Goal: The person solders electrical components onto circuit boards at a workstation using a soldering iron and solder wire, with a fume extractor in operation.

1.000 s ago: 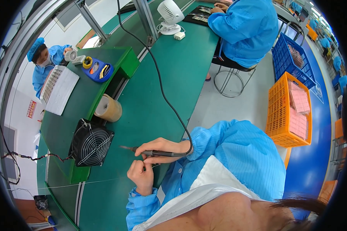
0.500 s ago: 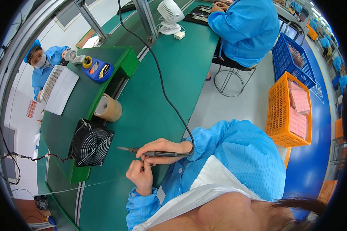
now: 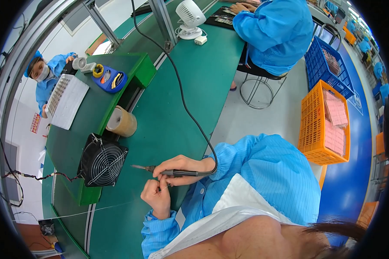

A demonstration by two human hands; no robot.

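Observation:
My right hand [image 3: 181, 165] is closed around the dark handle of a soldering iron [image 3: 173, 172], whose bare metal tip points left toward the fan. Just below it, my left hand [image 3: 156, 197] is closed in a pinch, its fingertips next to the right hand's lower fingers. A thin pale strand shows at the pinched fingers; whether it is solder wire or thread I cannot tell. Another faint strand [image 3: 95, 209] stretches across the bench from the left toward my left hand. The iron's black cable [image 3: 183, 97] loops over my right wrist and up past the bench.
A black fan with a wire guard [image 3: 103, 162] stands left of the iron's tip. Behind it are a round tub [image 3: 122, 122], a green raised shelf [image 3: 145, 69] and a blue tool holder [image 3: 110, 78]. Co-workers sit opposite and farther along. Orange [image 3: 324, 125] and blue crates [image 3: 328, 67] stand right.
My left hand has shifted very slightly, while the iron stays almost in place. The co-worker farther along has moved their hands over the dark tray; the one opposite has shifted their head and arm.

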